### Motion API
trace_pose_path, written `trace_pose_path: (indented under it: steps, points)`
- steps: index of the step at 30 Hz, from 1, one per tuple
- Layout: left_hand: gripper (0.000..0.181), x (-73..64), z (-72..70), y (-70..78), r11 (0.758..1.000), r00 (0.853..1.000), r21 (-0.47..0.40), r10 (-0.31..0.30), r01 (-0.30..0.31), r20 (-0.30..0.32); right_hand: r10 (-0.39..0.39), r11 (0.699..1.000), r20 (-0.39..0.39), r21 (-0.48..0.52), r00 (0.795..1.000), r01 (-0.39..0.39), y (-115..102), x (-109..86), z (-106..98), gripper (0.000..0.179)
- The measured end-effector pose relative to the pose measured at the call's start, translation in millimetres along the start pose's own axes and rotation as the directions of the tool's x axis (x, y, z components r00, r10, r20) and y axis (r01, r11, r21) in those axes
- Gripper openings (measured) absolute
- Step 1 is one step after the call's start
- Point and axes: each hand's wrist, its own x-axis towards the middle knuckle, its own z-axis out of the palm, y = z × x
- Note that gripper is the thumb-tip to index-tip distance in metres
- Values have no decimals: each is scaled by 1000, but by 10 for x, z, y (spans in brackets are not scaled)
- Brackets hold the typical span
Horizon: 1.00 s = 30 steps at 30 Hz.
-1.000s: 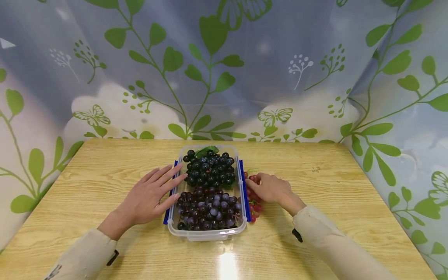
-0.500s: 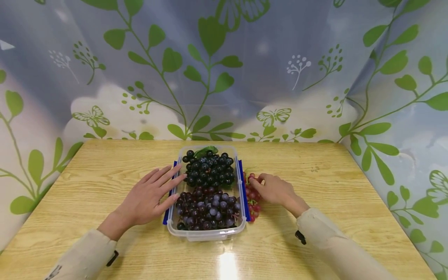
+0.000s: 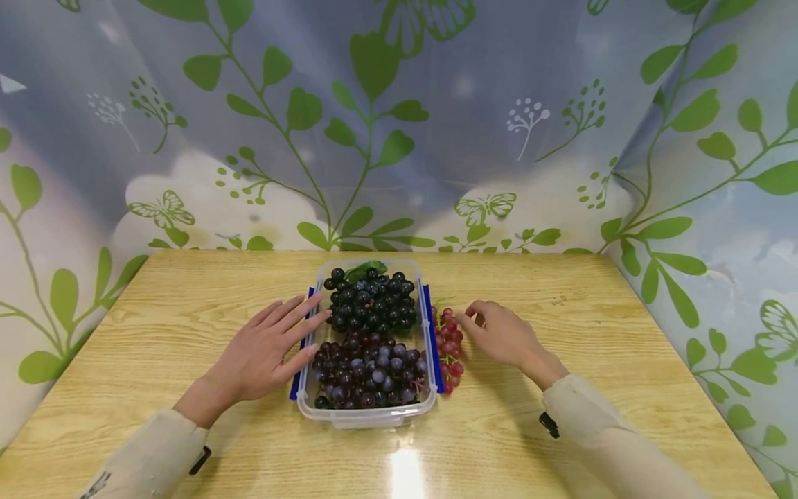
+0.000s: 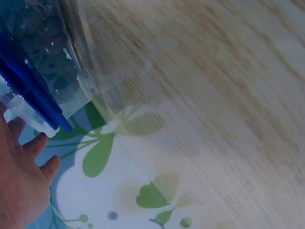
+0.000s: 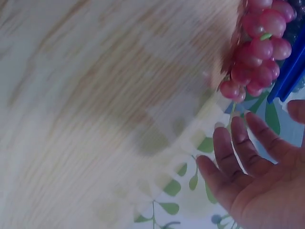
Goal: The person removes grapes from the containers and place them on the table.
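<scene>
A clear plastic food container (image 3: pixel 368 420) with blue side latches (image 3: pixel 434 346) holds a bunch of black grapes (image 3: pixel 370 301) at the back. Dark purple grapes (image 3: pixel 370 374) fill its front half. My left hand (image 3: pixel 264 353) lies spread at the container's left side, fingertips over the rim; in the left wrist view its fingers (image 4: pixel 35 145) are by the blue latch. Red grapes (image 3: pixel 450 343) lie on the table along the container's right side. Just right of them is my right hand (image 3: pixel 505 336), fingers loosely bent and holding nothing; the right wrist view shows its fingertips near the red grapes' end.
The container stands on a wood-grain table (image 3: pixel 206 298). A curtain (image 3: pixel 474 138) printed with leaves and butterflies hangs behind the table and along both sides.
My right hand has let go of the red grapes and drawn off to the right, uncovering them. My left hand and the container stay in place.
</scene>
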Motion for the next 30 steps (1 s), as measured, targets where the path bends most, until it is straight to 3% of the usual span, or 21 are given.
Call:
trace_pose_path:
  steps: [6,12,21,30]
  points:
    - [55,-2,4,-11,1000,1000,1,-2,2,0,-112,993,-9,-28,994,111,58,-33,-89,54]
    - [55,2,-13,-9,1000,1000,12,3,-3,1,-162,974,1,-162,987,160,96,-65,-165,60]
    - [55,2,-22,-10,1000,1000,19,8,-8,3,-198,944,-11,-270,980,188,70,-136,-226,67]
    - [54,3,-28,-1,1000,1000,18,2,-3,8,-225,932,-37,-301,974,204,-48,-199,-282,68]
